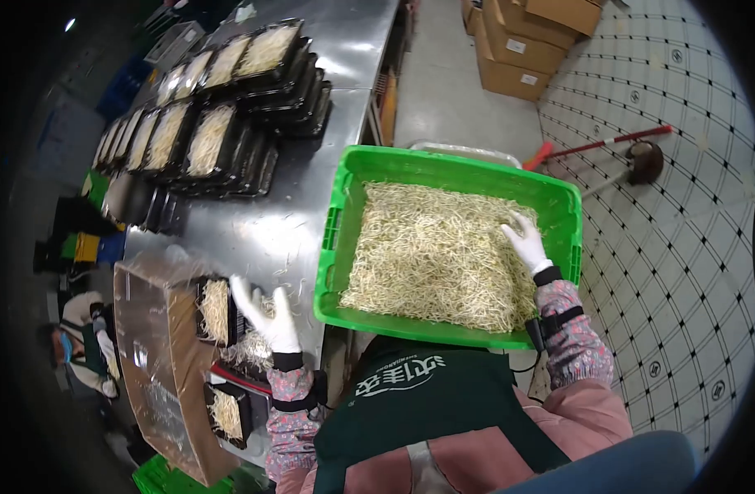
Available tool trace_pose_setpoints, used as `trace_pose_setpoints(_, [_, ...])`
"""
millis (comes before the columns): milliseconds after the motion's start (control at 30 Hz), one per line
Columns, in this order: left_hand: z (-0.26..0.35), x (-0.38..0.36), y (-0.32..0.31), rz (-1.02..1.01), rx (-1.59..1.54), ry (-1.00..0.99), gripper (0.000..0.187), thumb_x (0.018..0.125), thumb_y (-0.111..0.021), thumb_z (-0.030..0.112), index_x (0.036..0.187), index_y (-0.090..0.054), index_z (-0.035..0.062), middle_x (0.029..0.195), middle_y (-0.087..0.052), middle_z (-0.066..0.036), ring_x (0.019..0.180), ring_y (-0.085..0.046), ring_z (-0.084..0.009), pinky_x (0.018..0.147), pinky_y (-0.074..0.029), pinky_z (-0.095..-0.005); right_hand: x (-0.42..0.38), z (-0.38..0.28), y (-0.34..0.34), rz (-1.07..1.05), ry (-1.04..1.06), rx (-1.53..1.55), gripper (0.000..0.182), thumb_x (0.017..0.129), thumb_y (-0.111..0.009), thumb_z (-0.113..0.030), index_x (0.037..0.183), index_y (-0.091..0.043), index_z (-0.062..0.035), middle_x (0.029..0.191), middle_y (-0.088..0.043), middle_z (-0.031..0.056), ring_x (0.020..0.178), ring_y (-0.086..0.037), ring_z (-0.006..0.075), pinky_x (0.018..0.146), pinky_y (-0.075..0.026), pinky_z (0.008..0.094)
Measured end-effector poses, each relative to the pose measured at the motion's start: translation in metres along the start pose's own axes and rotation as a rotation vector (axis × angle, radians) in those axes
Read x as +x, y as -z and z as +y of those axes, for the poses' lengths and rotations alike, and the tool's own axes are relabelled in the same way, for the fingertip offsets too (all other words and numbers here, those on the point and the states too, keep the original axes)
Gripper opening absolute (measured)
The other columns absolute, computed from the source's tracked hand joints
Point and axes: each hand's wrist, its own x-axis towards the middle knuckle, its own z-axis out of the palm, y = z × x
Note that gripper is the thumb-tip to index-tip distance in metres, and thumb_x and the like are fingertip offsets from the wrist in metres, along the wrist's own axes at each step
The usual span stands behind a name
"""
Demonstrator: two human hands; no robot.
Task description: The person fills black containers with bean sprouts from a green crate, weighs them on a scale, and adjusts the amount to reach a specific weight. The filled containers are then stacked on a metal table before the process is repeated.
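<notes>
My left hand (269,321), in a white glove, has its fingers spread beside a black tray (216,311) filled with bean sprouts. Loose sprouts (247,350) lie just below this hand, and a few show between thumb and fingers. To the right, a large green crate (457,327) holds a deep bed of bean sprouts (435,255). My right hand (526,243), also white-gloved, is over the right part of that bed, fingers apart and fingertips right at the sprouts. A second filled tray (227,414) sits nearer my body on the left.
Stacks of filled black trays (217,144) cover the far end of the metal table (278,239). A cardboard box lined with clear plastic (159,354) stands at the left. Cardboard boxes (517,53) and a red-handled tool (608,142) are beyond the crate. Another person (85,350) is at far left.
</notes>
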Motion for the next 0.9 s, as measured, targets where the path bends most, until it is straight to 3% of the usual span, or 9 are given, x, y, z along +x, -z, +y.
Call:
trace_pose_setpoints(100, [0.026,-0.003,-0.060,-0.662,0.070,-0.114,0.079,0.079,-0.076,0.015,0.146,-0.035,0.0029,0.152,-0.033,-0.016,0.141,-0.030,-0.0286,0.116,-0.025,-0.0411,-0.001,0.014,-0.010,-0.245,-0.055,-0.232,0.079,0.084,-0.068,-0.049,0.142,-0.042,-0.0031,0.149,-0.035,0.0252,0.139,-0.033,0.0382,0.113,-0.031,0.0409])
trace_pose_setpoints(200, [0.017,-0.007,-0.115,-1.345,0.269,-0.211,0.088,0.075,-0.078,0.029,0.147,-0.034,0.0034,0.152,-0.031,-0.022,0.140,-0.031,-0.0365,0.116,-0.027,-0.0393,0.000,0.021,-0.021,-0.373,-0.136,-0.399,0.094,0.076,-0.070,-0.059,0.146,-0.037,-0.0053,0.152,-0.029,0.0252,0.141,-0.030,0.0394,0.113,-0.031,0.0417])
trace_pose_setpoints(267, [-0.015,-0.015,-0.150,-1.581,0.507,-0.301,0.100,0.070,-0.082,0.035,0.149,-0.029,0.0045,0.154,-0.026,-0.023,0.141,-0.029,-0.0387,0.116,-0.027,-0.0401,-0.003,0.017,-0.028,-0.402,-0.159,-0.477,0.099,0.074,-0.071,-0.061,0.147,-0.034,-0.0067,0.153,-0.027,0.0245,0.142,-0.028,0.0396,0.112,-0.032,0.0453])
trace_pose_setpoints(467, [-0.049,-0.011,-0.219,-1.755,0.770,-0.364,0.132,0.053,-0.091,0.037,0.154,-0.011,0.0087,0.157,-0.007,-0.027,0.141,-0.024,-0.0467,0.115,-0.028,-0.0460,0.012,-0.028,-0.079,-0.474,0.004,-0.535,0.108,0.069,-0.072,-0.065,0.150,-0.027,-0.0101,0.154,-0.025,0.0224,0.144,-0.021,0.0400,0.108,-0.031,0.0601])
trace_pose_setpoints(667, [-0.052,-0.001,-0.273,-1.497,0.604,-0.202,0.135,0.051,-0.092,0.040,0.154,-0.010,0.0124,0.157,-0.009,-0.024,0.143,-0.016,-0.0457,0.114,-0.029,-0.0496,0.049,-0.073,-0.120,-0.374,-0.127,-0.606,0.103,0.069,-0.068,-0.069,0.148,-0.032,-0.0126,0.151,-0.031,0.0192,0.142,-0.026,0.0385,0.103,-0.025,0.0710])
trace_pose_setpoints(733, [-0.047,-0.015,-0.266,-1.645,0.767,-0.313,0.124,0.055,-0.089,0.041,0.153,-0.017,0.0150,0.156,-0.016,-0.022,0.141,-0.021,-0.0449,0.112,-0.033,-0.0510,0.028,-0.087,-0.133,-0.482,0.069,-0.606,0.092,0.071,-0.068,-0.063,0.143,-0.041,-0.0128,0.148,-0.036,0.0183,0.135,-0.035,0.0375,0.102,-0.031,0.0660])
trace_pose_setpoints(800, [-0.069,-0.035,-0.248,-1.745,0.730,-0.484,0.091,0.066,-0.081,0.036,0.144,-0.037,0.0184,0.150,-0.029,-0.018,0.134,-0.033,-0.0417,0.106,-0.040,-0.0516,-0.014,-0.090,-0.143,-0.634,0.220,-0.422,0.073,0.074,-0.067,-0.048,0.136,-0.051,-0.0120,0.150,-0.033,0.0208,0.133,-0.037,0.0402,0.104,-0.031,0.0628])
trace_pose_setpoints(867, [-0.049,-0.031,-0.213,-1.928,0.714,-0.694,0.070,0.072,-0.075,0.026,0.137,-0.048,0.0210,0.142,-0.039,-0.014,0.126,-0.042,-0.0374,0.101,-0.045,-0.0481,-0.054,-0.094,-0.135,-0.791,0.441,-0.599,0.071,0.076,-0.068,-0.042,0.139,-0.049,-0.0149,0.151,-0.032,0.0186,0.132,-0.038,0.0412,0.107,-0.032,0.0583])
trace_pose_setpoints(900, [-0.047,-0.027,-0.197,-1.998,0.656,-0.775,0.060,0.074,-0.072,0.023,0.132,-0.055,0.0225,0.141,-0.041,-0.010,0.123,-0.044,-0.0371,0.101,-0.045,-0.0472,-0.063,-0.095,-0.121,-0.886,0.440,-0.420,0.070,0.077,-0.069,-0.039,0.139,-0.049,-0.0158,0.152,-0.031,0.0165,0.132,-0.038,0.0408,0.108,-0.032,0.0567])
